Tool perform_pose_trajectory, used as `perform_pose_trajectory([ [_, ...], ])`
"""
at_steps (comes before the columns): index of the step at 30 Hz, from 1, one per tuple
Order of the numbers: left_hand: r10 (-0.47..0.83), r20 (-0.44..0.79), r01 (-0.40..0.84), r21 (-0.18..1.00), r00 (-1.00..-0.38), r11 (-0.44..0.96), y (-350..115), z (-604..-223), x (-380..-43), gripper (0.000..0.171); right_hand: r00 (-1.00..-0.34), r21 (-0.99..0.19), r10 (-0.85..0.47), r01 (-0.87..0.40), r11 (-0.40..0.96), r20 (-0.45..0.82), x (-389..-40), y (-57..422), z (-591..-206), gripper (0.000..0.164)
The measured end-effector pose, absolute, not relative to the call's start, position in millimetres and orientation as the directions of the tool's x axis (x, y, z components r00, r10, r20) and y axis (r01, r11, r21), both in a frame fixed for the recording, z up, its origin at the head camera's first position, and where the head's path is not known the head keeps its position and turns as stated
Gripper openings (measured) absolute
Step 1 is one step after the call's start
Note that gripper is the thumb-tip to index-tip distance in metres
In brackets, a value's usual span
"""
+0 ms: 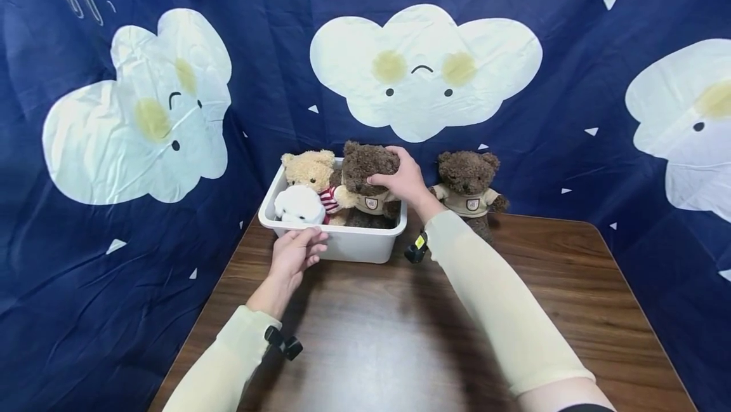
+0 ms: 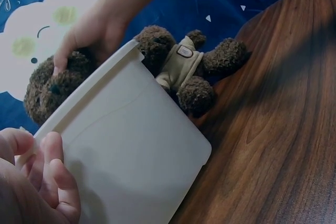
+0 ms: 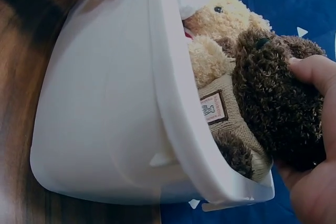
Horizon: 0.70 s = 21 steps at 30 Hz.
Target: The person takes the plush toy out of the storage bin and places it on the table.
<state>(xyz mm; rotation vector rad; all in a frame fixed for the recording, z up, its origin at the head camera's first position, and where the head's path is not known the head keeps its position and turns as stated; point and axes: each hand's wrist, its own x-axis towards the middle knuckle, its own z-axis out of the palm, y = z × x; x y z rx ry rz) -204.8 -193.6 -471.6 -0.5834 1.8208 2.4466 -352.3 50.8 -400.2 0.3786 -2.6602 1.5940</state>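
A white plastic bin (image 1: pixel 354 244) holds a tan teddy bear (image 1: pixel 308 169) in red and white stripes, a white plush toy (image 1: pixel 299 206) and a dark brown teddy bear (image 1: pixel 365 167) in a beige top. My right hand (image 1: pixel 408 177) grips this brown bear by its head, thumb at the front; its body sits inside the bin's right part. At the front left, my left hand (image 1: pixel 294 253) pinches the bin's rim between thumb and fingers. In the right wrist view the bear's head (image 3: pixel 278 98) leans against my right palm.
A second brown teddy bear (image 1: pixel 469 183), also in beige, sits on the wooden table (image 1: pixel 548 298) right of the bin. Behind the table hangs a dark blue cloth (image 1: pixel 274 82) with white clouds. The table's left edge lies close to the bin.
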Motion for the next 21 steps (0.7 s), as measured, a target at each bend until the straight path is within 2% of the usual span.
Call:
perform_pose_trajectory([
  [11,-0.191,-0.319,-0.25,0.916,-0.928,-0.313,-193,-473,-205,0.02,-0.962,-0.905,-0.139,-0.27,0.329,0.236,-342,54,-394,0.075],
  [21,-0.199,-0.314,-0.244,0.918,-0.928,-0.311,-194,-473,-205,0.021,-0.947,-0.922,-0.097,-0.32,0.217,0.306,-338,58,-375,0.068],
])
